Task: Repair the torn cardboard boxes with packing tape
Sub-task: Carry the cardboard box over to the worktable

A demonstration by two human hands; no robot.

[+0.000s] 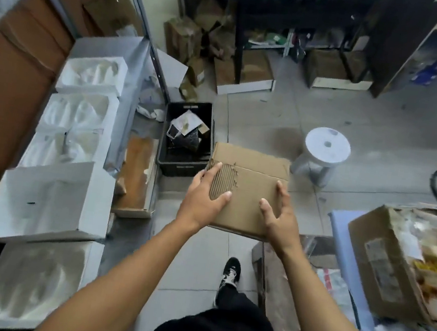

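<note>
I hold a flattened brown cardboard box (253, 186) in front of me above the floor. Its outer paper is torn away at the left, baring the ribbed corrugation. My left hand (202, 199) grips the box's left edge, with the thumb lying across the torn patch. My right hand (278, 214) grips the right near corner, thumb on top and fingers along the side. No tape roll is visible.
A black crate (185, 161) of scraps stands on the floor just beyond the box. A white round stool (326, 148) is to the right. White foam blocks (79, 120) fill shelving on the left. An open carton (406, 260) sits on a blue surface at right.
</note>
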